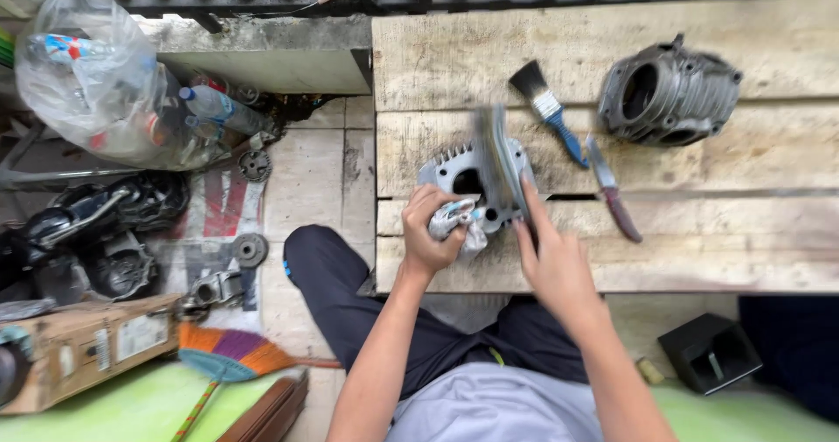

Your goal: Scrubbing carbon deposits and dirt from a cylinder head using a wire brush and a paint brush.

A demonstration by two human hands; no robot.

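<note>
Both hands work at the tabletop [717, 258] near edge: left hand [430, 232] clenches a rag [454, 219], right hand [551, 258] steadies the finned metal part [476, 175] upright for wiping.

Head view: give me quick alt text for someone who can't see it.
A left hand presses a rag against a grey finned engine part on a wooden bench, steadied by the right hand. Beyond lie a paintbrush, knife and cylinder casting.
</note>
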